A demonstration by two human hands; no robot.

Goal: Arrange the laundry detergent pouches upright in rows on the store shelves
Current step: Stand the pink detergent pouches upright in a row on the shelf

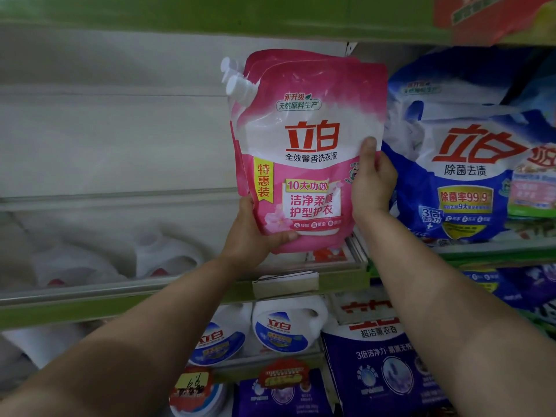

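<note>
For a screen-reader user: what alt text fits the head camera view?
Two hands hold pink detergent pouches upright at a store shelf: the left hand grips the bottom corner, the right hand the right edge. Blue detergent bags stand to the right, white jugs below.

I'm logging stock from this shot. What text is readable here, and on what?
Pink pouch, held by left hand and right hand: "立白", "全效馨香洗衣液", "特惠装", "10大功效", "洁净柔顺 护型护衣", "天然原料生产".
Blue bag: "立白", "除菌去渍", "除菌率99.9", "3倍洁净力".
Purple bag: "超洁薰衣香", "3倍洁净力".
White jug: "立白"; smaller print blurred.
Price tags: blurred, unreadable.
</note>
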